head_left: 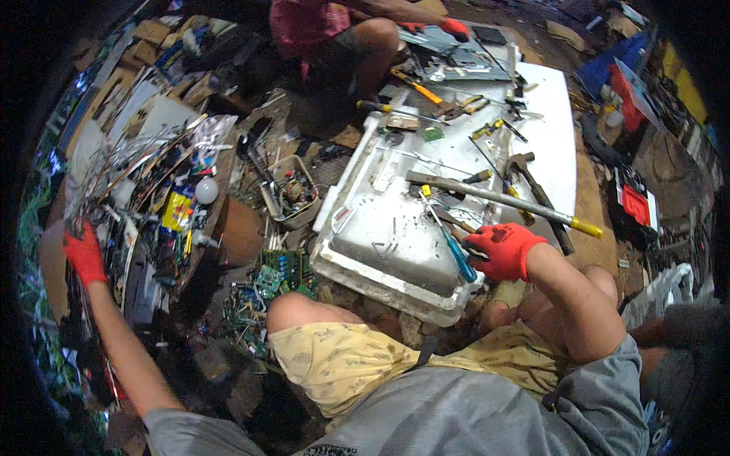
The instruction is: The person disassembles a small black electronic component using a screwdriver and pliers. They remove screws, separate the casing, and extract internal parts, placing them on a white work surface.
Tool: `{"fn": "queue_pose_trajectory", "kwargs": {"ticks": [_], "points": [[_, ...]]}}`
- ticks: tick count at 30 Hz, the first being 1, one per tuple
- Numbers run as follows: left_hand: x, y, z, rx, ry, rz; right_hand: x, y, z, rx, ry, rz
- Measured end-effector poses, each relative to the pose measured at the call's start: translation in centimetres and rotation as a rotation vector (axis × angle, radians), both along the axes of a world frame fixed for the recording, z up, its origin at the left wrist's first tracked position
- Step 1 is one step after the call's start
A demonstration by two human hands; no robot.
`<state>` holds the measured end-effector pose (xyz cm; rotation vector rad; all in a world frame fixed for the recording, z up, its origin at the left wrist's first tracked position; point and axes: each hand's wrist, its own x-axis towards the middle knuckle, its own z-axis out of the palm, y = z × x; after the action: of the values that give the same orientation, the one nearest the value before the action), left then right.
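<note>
My left hand (85, 254), in a red glove, reaches into the scrap heap at the far left. Its fingertips touch a tangle of wires and clear plastic (87, 182); whether they grip anything is hidden. My right hand (506, 251), also gloved in red, is closed at the near right of an upturned white panel (414, 262). It seems to grip the handles of pliers (454, 220). A screwdriver with a blue handle (461, 257) lies beside those fingers. Just beyond rest a long metal bar with a yellow end (517, 201) and a hammer (544, 199).
Opposite, a co-worker (334, 45) squats with red-gloved hands at a metal sheet (475, 64). A tub of small parts (293, 190) stands left of the panel. Green circuit boards (277, 273) are piled by my knee. A white bulb (206, 190) lies on the scrap heap.
</note>
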<state>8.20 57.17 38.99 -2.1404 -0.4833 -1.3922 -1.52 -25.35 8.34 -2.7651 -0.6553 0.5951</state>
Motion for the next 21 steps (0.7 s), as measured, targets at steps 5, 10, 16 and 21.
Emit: {"fn": "queue_pose_trajectory", "kwargs": {"ticks": [5, 10, 16, 21], "points": [[-2.3, -36.7, -21.5, -0.748, 0.935, -0.835, -0.3, -1.6, -0.6, -0.171, 0.079, -0.079], [-3.9, -48.2, -32.4, -0.575, 1.616, -0.845, -0.5, 0.3, -0.8, -0.087, 0.08, 0.006], [-3.2, -52.2, -38.0, -0.674, 1.604, -0.616, -0.4, 1.7, -4.7, 0.085, -0.095, -0.02], [-2.4, -51.3, -40.2, -0.606, 1.537, -0.784, 1.0, 2.9, -9.2, 0.138, -0.331, 0.022]]}}
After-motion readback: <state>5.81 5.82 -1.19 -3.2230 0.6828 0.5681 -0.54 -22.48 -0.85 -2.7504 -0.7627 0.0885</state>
